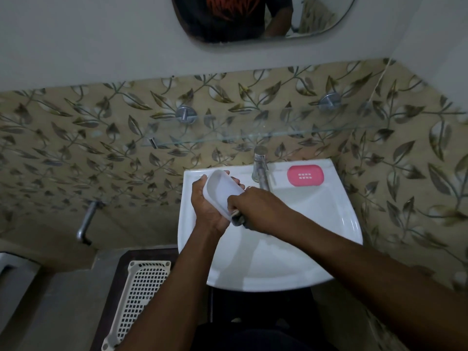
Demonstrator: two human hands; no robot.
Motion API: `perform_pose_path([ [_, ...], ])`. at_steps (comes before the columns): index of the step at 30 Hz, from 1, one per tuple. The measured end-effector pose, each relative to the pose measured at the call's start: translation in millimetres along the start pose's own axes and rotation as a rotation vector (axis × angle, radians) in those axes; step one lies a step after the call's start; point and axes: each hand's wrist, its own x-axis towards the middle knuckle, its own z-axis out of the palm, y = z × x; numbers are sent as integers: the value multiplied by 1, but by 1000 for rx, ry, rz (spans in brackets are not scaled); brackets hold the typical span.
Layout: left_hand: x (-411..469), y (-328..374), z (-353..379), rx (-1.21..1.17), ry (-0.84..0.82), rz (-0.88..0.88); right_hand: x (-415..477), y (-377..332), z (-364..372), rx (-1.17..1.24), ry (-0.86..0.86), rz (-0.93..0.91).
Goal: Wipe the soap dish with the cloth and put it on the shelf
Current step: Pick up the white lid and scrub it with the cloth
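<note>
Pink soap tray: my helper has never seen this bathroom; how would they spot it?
Find the white sink under the glass shelf. On its back rim, right of the tap, lies the pink soap tray. It alone is pink, with small slots in the middle.

I have a single view to work from: the wide-angle head camera, carried high over the sink and pitched steeply down and forward. It sits close in. Both forearms run up from the near edge to the left hand and right hand at centre. The far wall fills the upper frame as far as the mirror, cut off at the top. A basket lies near left.
</note>
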Motion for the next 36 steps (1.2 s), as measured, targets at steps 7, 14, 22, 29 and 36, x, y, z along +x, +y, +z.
perform_pose_path([
  [7, -6, -8, -13, 145, 42, 95, 0, -10, 11, 623, -8, 249],
  [14, -15, -24, -11, 227, 27, 168, 6, -14, 6, 1163, 92, 408],
  [22, -7, -5, -37, 396, -47, -67, -2, 19, -13, 1681, 50, 516],
  [29, -11, 8, -38, 402, -64, -82, -2, 52, -3, 1028, 300, 518],
  [36, -10, -3, -30, 433, -156, -23, 6, 24, -5, 512, 589, 363],
])
